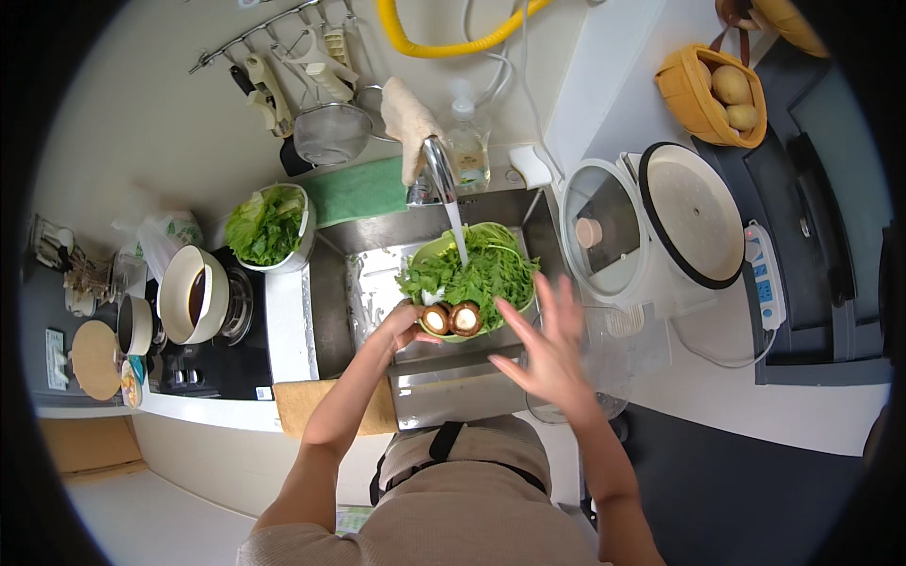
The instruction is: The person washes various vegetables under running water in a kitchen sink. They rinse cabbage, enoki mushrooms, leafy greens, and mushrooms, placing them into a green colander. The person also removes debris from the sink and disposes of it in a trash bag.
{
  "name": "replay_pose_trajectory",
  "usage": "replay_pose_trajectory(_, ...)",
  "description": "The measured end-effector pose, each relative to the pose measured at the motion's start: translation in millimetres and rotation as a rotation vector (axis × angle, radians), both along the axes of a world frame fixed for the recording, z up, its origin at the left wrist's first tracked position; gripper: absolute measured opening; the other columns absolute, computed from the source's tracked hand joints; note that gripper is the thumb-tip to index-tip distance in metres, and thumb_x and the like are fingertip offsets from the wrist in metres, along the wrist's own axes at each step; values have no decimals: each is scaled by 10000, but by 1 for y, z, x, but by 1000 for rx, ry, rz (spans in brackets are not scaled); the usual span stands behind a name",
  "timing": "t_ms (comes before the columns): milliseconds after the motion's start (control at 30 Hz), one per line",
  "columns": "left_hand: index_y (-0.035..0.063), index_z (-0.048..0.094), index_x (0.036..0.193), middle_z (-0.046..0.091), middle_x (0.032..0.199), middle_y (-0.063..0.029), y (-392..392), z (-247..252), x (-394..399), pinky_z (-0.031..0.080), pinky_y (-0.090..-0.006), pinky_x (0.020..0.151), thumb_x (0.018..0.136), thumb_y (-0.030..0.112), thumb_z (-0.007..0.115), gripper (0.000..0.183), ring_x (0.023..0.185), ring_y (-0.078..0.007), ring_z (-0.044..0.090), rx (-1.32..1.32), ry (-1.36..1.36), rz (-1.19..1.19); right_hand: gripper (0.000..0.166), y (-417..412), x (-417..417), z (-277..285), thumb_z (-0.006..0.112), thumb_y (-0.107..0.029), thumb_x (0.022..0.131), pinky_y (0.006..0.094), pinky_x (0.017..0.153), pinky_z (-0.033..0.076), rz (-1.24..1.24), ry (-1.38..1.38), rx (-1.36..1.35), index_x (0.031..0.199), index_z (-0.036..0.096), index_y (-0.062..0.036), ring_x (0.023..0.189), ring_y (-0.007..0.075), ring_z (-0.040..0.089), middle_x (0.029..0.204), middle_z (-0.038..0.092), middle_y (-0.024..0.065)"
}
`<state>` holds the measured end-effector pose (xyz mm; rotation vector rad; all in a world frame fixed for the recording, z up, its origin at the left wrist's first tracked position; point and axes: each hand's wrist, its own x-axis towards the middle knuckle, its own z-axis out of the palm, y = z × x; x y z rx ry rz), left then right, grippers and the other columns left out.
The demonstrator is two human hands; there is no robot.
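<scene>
Water runs from the chrome faucet (440,170) onto leafy greens (488,265) heaped in a green bowl (525,311) in the steel sink. Two brown mushrooms (463,318) lie at the bowl's near edge, with their pale undersides up. My left hand (405,327) grips the bowl's near left rim, beside the mushrooms; its fingertips are partly hidden. Raised over the right side of the sink, my right hand (548,339) has its fingers spread, holds nothing and is slightly blurred.
A white container of lettuce (267,226) stands left of the sink, near a pot (212,297) of dark liquid on the stove. To the right are a clear-lidded round container (633,247), a cream round pan (690,212) and a power strip (764,276). Utensils hang above a green cloth (357,191).
</scene>
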<state>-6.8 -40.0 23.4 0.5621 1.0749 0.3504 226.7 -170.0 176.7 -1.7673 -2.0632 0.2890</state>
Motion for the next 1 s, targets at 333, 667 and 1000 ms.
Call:
replay_pose_trajectory(333,-49,140,1298,514,1116,-265,-4,18,-3,586,-502,585,869,-6,419,513,869,-375,617,101,-1,45,795,103,-77,-74,615,-677,611,790,893,89,52,-223,-306,1326,315,-500,1308,532,-19,1504,51,109)
replay_pose_trajectory(667,-90,333,1267,520,1116,-247,-2,28,-77,592,-377,455,790,-5,474,505,825,-363,634,261,317,55,763,90,-140,-113,628,-575,694,801,852,149,39,149,-308,1361,290,-422,1288,530,71,1480,121,107)
replay_pose_trajectory(1000,-124,491,1015,609,830,-292,29,158,-100,549,-388,448,692,77,517,381,647,-370,641,735,1082,-346,786,111,-229,-133,634,-458,761,644,967,199,20,984,-9,1416,229,-295,1284,469,150,1442,154,192)
